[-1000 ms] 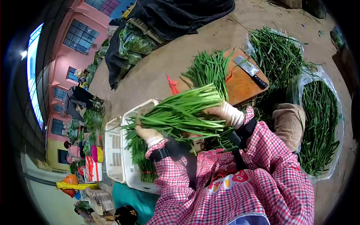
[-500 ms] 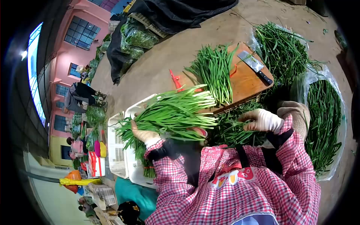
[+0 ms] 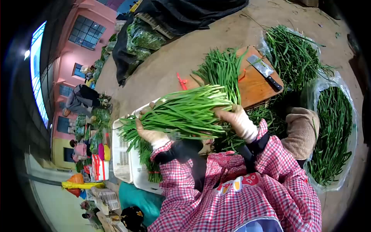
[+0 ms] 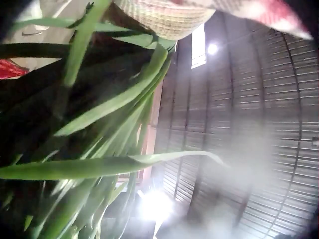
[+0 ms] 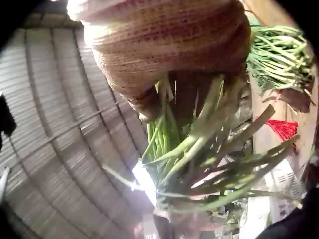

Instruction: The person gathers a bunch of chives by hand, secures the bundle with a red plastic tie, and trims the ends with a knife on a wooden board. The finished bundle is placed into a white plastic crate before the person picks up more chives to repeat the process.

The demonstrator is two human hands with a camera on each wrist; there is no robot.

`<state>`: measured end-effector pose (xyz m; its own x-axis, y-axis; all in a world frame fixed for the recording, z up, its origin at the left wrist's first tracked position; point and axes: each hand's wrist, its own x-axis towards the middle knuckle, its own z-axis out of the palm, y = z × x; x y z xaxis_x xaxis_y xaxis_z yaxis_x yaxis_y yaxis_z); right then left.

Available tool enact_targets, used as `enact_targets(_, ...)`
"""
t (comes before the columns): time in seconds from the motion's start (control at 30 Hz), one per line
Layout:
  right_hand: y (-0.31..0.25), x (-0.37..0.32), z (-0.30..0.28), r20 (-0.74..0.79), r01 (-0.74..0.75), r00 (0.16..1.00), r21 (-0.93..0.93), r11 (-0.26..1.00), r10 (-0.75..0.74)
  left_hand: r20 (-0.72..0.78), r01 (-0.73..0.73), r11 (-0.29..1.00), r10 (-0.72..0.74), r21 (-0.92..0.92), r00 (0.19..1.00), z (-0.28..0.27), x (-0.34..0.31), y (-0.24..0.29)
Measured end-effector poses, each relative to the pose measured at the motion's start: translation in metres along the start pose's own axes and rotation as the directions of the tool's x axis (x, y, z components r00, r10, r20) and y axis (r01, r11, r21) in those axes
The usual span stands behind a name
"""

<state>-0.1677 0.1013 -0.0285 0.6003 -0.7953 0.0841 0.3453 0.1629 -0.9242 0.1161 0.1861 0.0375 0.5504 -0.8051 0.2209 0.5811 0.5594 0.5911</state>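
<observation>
A large bunch of garlic chives [image 3: 185, 114] lies across both gloved hands in the head view, pale stem ends to the right. My left hand [image 3: 151, 136] grips it near the leafy end, thumb over the near side. At the stem end my right hand [image 3: 236, 119] holds the bunch, its fingers partly hidden by the stalks. The right wrist view shows that glove [image 5: 169, 45] curled round the green stalks. In the left wrist view, leaves hide most of the hand, and only the knitted glove [image 4: 164, 20] shows at the top.
White plastic crates [image 3: 121, 152] stand under the left hand. Another chive bunch [image 3: 222, 69] rests by a wooden board [image 3: 258, 91] bearing a cleaver [image 3: 261, 67]. Loose greens fill clear bags [image 3: 330, 135] on the right. Red ties [image 3: 181, 82] lie on the floor.
My right hand left the stem end, reached right over the loose greens, then came back and took hold of the stalks. My left hand kept its grip throughout.
</observation>
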Motion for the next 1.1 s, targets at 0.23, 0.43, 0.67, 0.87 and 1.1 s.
enact_targets(0.23, -0.004, -0.027, 0.011, -0.055, -0.233, 0.971, -0.02, 0.972, 0.232, 0.056, 0.05, 0.989, -0.043, -0.139, 0.998, -0.023, 0.004, -0.018)
enact_targets(0.43, -0.013, -0.044, 0.016, -0.157, -0.002, 0.986, 0.352, 0.936, 0.061, 0.035, 0.057, 0.99, -0.053, -0.126, 0.998, -0.022, 0.01, -0.026)
enact_targets(0.67, 0.024, -0.073, -0.04, -0.327, -0.023, 0.945, -0.012, 1.0, 0.018, 0.067, 0.017, 0.986, -0.006, -0.168, 0.998, -0.018, 0.018, -0.018)
enact_targets(0.87, -0.025, -0.078, -0.039, -0.27, -0.09, 0.96, -0.036, 0.995, 0.077, 0.062, 0.042, 0.991, -0.034, -0.129, 0.998, 0.0, 0.017, -0.014)
enact_targets(1.1, -0.039, -0.034, -0.029, 0.004, 0.245, 0.862, -0.879, 0.408, -0.508, 0.0, -0.023, 0.999, 0.023, 0.046, 1.0, 0.018, 0.017, -0.012)
